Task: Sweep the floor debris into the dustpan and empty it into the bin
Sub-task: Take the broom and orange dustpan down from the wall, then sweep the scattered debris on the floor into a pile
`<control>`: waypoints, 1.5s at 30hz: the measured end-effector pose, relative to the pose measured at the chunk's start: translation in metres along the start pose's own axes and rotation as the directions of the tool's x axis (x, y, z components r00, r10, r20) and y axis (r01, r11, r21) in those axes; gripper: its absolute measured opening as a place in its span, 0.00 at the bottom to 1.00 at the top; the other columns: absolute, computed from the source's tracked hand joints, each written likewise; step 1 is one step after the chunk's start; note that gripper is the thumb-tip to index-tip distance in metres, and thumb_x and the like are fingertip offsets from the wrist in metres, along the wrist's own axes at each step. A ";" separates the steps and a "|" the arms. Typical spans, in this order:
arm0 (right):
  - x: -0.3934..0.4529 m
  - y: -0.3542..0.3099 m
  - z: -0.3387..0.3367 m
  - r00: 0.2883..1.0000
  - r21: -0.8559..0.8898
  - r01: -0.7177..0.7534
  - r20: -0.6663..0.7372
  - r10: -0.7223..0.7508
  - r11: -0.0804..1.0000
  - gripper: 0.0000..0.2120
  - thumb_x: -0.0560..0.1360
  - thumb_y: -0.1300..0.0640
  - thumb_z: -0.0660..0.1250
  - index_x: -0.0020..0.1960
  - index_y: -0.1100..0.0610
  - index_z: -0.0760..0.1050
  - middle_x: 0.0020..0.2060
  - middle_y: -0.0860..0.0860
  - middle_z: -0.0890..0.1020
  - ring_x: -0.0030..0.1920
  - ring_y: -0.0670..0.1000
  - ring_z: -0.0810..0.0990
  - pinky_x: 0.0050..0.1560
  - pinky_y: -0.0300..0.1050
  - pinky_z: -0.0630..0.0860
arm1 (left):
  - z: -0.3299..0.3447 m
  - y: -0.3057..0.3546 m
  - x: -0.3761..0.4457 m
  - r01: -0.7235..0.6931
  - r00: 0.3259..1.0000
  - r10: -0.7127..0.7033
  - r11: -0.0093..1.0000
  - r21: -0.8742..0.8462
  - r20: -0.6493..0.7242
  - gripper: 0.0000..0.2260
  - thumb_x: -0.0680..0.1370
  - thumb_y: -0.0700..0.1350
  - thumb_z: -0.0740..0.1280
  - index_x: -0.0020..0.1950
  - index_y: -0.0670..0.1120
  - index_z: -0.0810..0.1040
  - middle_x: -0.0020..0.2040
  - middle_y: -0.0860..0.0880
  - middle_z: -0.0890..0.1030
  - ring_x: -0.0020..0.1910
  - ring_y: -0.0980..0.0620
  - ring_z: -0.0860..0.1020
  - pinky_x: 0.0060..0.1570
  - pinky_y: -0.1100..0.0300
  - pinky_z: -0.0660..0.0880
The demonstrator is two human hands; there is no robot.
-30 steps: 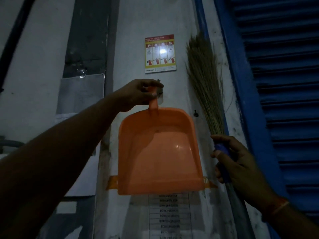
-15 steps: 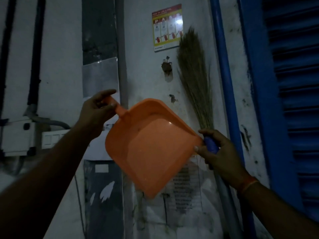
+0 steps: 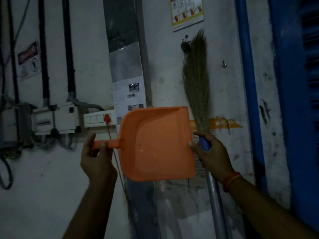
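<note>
An orange plastic dustpan [image 3: 158, 144] is held sideways in front of the wall, its handle pointing left. My left hand [image 3: 97, 159] grips that handle. A grass broom [image 3: 197, 87] stands upright against the wall, bristles up, with a blue collar and a grey metal pole below. My right hand [image 3: 211, 156] grips the broom at the blue collar, right beside the dustpan's open edge. No bin or floor debris is in view.
The white wall carries a switch panel [image 3: 98, 119], electrical boxes [image 3: 55, 119] and black conduits on the left. A hook [image 3: 185, 44] and a safety poster [image 3: 187, 12] are above the broom. A blue pipe [image 3: 246, 83] and blue shutter [image 3: 300, 100] stand at right.
My left hand took the dustpan off the wall hook, lowered it and turned it until the handle points left. My right hand kept its grip on the broom.
</note>
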State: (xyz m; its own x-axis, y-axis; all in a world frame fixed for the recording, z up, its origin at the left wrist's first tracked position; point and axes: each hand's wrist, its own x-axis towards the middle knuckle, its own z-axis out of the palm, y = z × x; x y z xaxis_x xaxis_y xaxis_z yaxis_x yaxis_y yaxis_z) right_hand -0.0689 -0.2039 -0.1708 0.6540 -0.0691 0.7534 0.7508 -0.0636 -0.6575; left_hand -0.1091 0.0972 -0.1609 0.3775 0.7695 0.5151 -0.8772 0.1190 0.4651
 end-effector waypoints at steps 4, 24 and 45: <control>-0.016 -0.012 0.019 1.000 0.027 -0.024 0.020 0.023 0.999 0.20 0.67 0.44 0.77 0.57 0.45 0.79 0.53 0.53 0.82 0.48 0.55 0.83 0.42 0.50 0.84 | -0.031 0.019 0.002 0.072 0.997 -0.074 0.996 -0.050 -0.037 0.20 0.81 0.31 0.66 0.71 0.47 0.77 0.59 0.45 0.80 0.62 0.42 0.80 0.55 0.54 0.82; -0.103 -0.065 0.041 0.950 0.125 0.068 0.296 -0.102 0.990 0.35 0.70 0.66 0.75 0.73 0.50 0.68 0.62 0.30 0.76 0.59 0.36 0.77 0.55 0.28 0.74 | -0.102 0.107 -0.022 0.200 0.961 -0.193 0.980 0.016 -0.197 0.21 0.78 0.28 0.67 0.69 0.44 0.78 0.62 0.43 0.75 0.61 0.43 0.80 0.55 0.53 0.81; -0.089 -0.032 0.041 0.945 0.135 0.098 0.298 -0.135 0.986 0.13 0.67 0.69 0.77 0.45 0.53 0.86 0.46 0.46 0.86 0.50 0.44 0.83 0.51 0.33 0.78 | -0.135 0.116 -0.022 -0.346 0.923 -0.079 0.254 0.903 0.376 0.32 0.75 0.45 0.77 0.75 0.50 0.68 0.60 0.46 0.77 0.50 0.52 0.78 0.47 0.57 0.76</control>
State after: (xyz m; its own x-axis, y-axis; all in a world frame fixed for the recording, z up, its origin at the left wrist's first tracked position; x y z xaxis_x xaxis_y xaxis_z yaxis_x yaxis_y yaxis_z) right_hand -0.1475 -0.1547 -0.2164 0.5445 0.2404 0.8036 0.8170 0.0649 -0.5730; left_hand -0.2588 0.1789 -0.2154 0.5296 0.4654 0.7092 -0.0857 -0.8024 0.5906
